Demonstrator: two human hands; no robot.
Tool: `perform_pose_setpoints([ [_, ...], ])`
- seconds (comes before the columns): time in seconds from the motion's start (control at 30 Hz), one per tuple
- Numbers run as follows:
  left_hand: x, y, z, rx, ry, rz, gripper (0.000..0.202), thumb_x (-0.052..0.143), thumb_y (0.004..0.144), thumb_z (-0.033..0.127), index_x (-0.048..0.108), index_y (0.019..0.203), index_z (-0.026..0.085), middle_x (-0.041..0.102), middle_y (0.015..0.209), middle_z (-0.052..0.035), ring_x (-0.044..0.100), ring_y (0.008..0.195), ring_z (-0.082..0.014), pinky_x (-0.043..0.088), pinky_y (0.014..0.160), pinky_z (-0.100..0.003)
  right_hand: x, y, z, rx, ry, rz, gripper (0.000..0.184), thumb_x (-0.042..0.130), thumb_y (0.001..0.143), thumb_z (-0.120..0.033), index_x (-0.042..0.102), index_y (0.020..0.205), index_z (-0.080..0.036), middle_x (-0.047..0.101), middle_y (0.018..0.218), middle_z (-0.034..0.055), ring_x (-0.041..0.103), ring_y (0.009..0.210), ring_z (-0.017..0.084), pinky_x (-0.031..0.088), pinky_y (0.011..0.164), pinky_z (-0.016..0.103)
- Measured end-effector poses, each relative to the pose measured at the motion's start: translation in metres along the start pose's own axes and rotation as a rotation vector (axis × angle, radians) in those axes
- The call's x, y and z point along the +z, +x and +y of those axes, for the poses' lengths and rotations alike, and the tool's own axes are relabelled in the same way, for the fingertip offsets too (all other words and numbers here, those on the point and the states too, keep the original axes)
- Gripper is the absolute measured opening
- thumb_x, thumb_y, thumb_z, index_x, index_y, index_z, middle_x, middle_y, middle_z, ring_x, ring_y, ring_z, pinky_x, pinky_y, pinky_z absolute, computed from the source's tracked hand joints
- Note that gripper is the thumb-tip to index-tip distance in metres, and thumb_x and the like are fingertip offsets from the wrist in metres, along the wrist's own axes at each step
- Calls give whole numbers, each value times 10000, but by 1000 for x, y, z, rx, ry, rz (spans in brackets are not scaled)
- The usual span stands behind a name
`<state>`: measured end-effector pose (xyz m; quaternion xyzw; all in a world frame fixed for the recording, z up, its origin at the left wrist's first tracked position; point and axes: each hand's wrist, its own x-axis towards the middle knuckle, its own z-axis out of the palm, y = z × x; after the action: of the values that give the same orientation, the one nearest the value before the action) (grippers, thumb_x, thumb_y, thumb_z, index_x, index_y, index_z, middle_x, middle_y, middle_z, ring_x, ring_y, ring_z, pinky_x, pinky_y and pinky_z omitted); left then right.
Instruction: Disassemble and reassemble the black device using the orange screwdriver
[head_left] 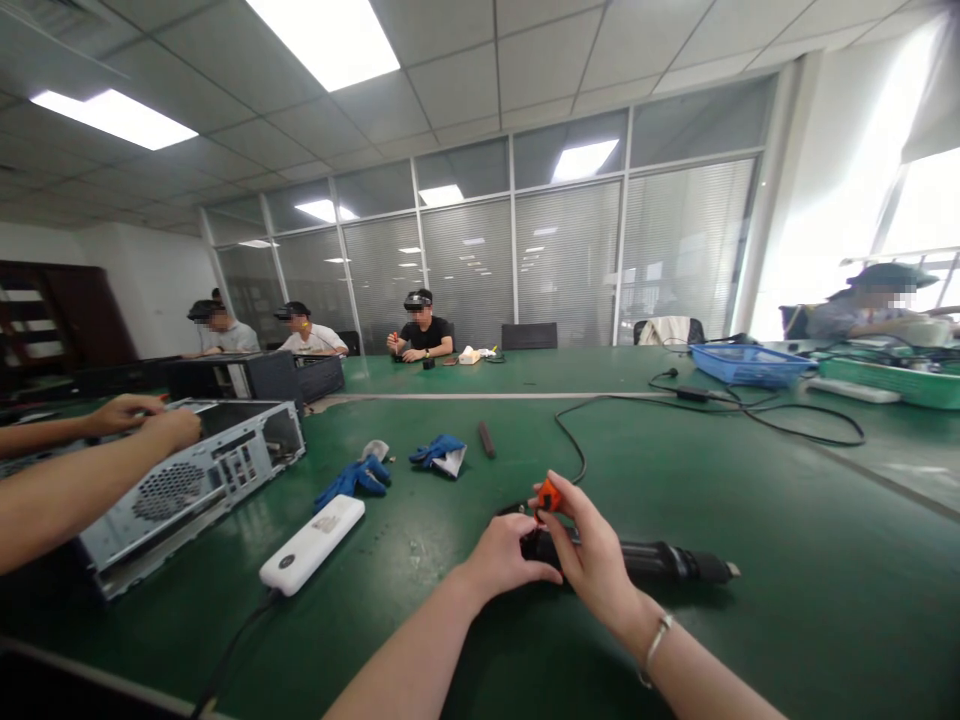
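Observation:
A black electric screwdriver (660,562) lies on its side on the green table in front of me, its metal tip pointing right. My left hand (502,555) is closed around the tool's rear end, thumb along its near side. My right hand (589,550) pinches a small orange-and-black piece (550,496) between thumb and fingers, just above that end. The lower part of the orange piece is hidden by my fingers, so I cannot tell whether it touches the screwdriver. A black cable (574,435) runs over the table from near my hands.
Left of me, another person's hands (154,420) work in an open computer case (217,470). A white power bank-like block (315,545), blue gloves (356,480) and a dark bar (487,440) lie on the table. Blue (750,365) and green baskets (892,380) stand at right.

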<state>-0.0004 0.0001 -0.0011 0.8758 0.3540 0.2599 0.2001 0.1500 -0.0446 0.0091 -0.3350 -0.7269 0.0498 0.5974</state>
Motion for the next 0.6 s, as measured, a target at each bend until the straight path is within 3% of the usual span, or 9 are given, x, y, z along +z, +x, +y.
perform_pose_setpoints([
  [0.13, 1, -1, 3, 4, -25, 30, 284, 790, 680, 277, 721, 915, 133, 716, 875, -38, 632, 765, -201, 476, 710, -243, 7, 4, -5, -12, -93, -61, 451, 415, 953, -182, 369, 1396, -254, 596, 1160, 80, 640, 992, 174, 547, 880, 323],
  [0.27, 4, -2, 2, 78, -80, 73, 216, 710, 708, 151, 725, 922, 126, 727, 865, -37, 645, 743, -182, 472, 702, -223, 13, 7, -9, -36, -225, -98, 401, 473, 934, -238, 463, 1335, -263, 599, 1126, 79, 631, 969, 195, 560, 809, 305],
  [0.33, 4, -2, 2, 92, -113, 71, 244, 706, 705, 140, 724, 948, 123, 729, 883, -40, 649, 747, -180, 470, 693, -217, 14, 8, -10, -41, -234, -102, 403, 460, 935, -227, 465, 1334, -275, 618, 1064, 68, 638, 914, 187, 561, 767, 291],
  [0.5, 1, -2, 5, 63, -145, 67, 244, 702, 711, 151, 728, 949, 107, 728, 880, -48, 646, 747, -190, 464, 673, -221, 11, 14, -13, -22, -150, -150, 539, 368, 941, -154, 270, 1460, -263, 617, 1125, 70, 627, 975, 162, 538, 830, 269],
  [0.6, 0, -2, 5, 34, -167, 48, 267, 721, 702, 172, 729, 964, 119, 729, 850, -33, 643, 744, -192, 463, 664, -223, 9, 20, -13, -31, -211, -134, 458, 457, 921, -225, 395, 1374, -243, 603, 1133, 81, 626, 954, 188, 543, 802, 294],
])
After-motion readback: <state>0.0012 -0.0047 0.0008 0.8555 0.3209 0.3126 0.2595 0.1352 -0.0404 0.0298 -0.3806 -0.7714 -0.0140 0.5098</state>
